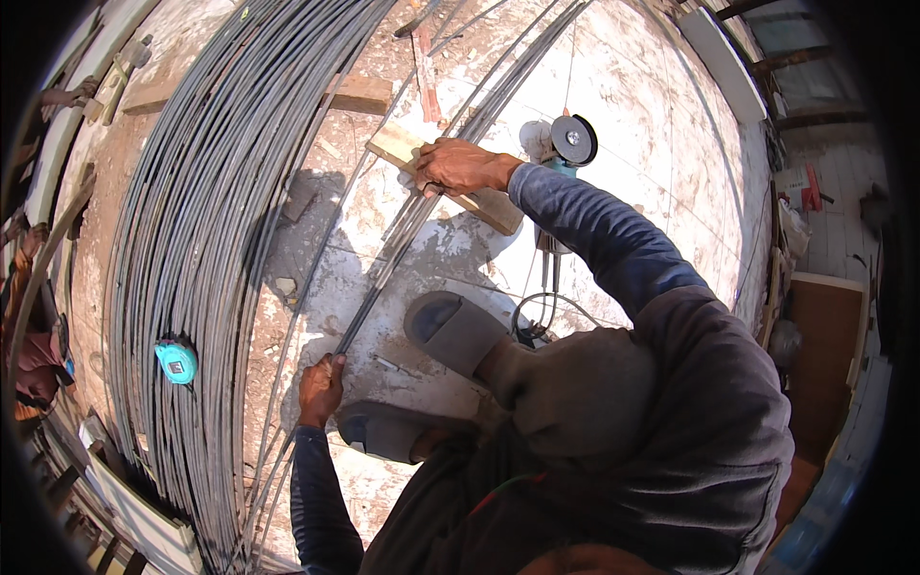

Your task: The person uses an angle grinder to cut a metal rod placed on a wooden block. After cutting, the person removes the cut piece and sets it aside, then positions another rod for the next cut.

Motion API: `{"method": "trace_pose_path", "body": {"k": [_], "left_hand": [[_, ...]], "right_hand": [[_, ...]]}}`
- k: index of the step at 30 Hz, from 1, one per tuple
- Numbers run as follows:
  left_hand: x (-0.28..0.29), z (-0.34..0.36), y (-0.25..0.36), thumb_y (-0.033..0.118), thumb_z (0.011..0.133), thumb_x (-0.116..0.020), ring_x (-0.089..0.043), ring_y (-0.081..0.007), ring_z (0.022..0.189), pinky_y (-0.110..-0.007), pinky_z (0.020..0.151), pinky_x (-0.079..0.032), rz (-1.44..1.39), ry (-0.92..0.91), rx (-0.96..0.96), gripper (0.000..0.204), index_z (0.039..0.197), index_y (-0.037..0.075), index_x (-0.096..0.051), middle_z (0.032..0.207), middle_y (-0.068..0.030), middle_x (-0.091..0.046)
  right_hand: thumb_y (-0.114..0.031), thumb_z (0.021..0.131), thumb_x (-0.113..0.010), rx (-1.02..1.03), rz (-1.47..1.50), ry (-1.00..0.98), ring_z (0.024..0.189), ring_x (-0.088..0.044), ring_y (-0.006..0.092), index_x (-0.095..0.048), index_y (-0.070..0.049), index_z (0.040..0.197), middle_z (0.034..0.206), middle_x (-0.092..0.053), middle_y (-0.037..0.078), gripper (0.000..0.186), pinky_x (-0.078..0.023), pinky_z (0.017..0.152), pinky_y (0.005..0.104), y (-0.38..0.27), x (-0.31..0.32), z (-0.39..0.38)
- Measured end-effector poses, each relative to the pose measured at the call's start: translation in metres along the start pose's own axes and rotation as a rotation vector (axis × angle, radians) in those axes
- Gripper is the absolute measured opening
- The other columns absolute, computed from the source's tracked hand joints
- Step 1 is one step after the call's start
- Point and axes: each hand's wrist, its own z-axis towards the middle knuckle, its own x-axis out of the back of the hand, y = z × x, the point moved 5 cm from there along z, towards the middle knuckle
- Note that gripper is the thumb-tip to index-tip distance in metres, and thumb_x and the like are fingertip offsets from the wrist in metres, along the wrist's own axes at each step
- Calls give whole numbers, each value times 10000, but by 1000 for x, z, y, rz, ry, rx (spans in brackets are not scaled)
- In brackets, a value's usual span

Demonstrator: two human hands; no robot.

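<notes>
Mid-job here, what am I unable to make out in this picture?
In the head view:
- Right hand: whether its fingers wrap fully around the held rods; its own back hides this.
- Held rods: far ends, cut off by the top edge.
- Angle grinder: part of its body, behind the right sleeve.
- Teal tape measure: label print, too small.

Creased blue sleeves [604, 228] extend from a dark top [719, 422], with grey-brown trousers [589, 393] and broad-strapped grey slippers [465, 335].
</notes>
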Motion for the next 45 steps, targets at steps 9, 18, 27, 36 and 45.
{"method": "trace_pose_path", "body": {"k": [9, 18, 27, 36, 45], "left_hand": [[-2, -3, -3, 442, 1000, -465, -621, -467, 757, -526, 699, -479, 72, 140, -83, 470, 997, 14, -657, 782, -273, -645], [5, -4, 8, 448, 1007, -445, -631, -468, 795, -526, 725, -481, 39, 26, -3, 498, 1041, 1, -662, 818, -277, -658], [7, -4, 11, 500, 1018, -376, -601, -462, 817, -530, 757, -451, 41, -20, 29, 551, 924, 14, -619, 823, -262, -645], [5, -6, 9, 479, 1018, -390, -589, -454, 821, -521, 750, -448, 29, 42, -32, 522, 926, 15, -610, 836, -264, -642], [11, -7, 13, 457, 1024, -396, -594, -453, 827, -523, 768, -451, -1, -26, -3, 492, 965, 25, -626, 845, -251, -650]], "right_hand": [[-281, 936, -588, -135, -26, -32, 1106, -582, 317, -575, -92, 1277, 1148, -604, 126, 391, -498, 918, 457, 0, 7, -20], [-278, 932, -604, -162, 64, -34, 1070, -601, 326, -643, -78, 1051, 1066, -641, 104, 236, -504, 877, 465, -20, -1, -2], [-376, 928, -623, -586, 25, 318, 970, -606, 337, -600, -37, 1126, 1016, -614, 152, 392, -515, 811, 436, 3, 15, -47], [-448, 733, -786, -1035, 152, 213, 1084, -558, 387, -486, 26, 1306, 1159, -558, 222, 802, -466, 955, 465, -17, -52, -104], [-242, 704, -758, -895, 324, 349, 1105, -505, 373, -498, -37, 1254, 1131, -516, 183, 642, -436, 926, 482, -59, -69, -95]]}}
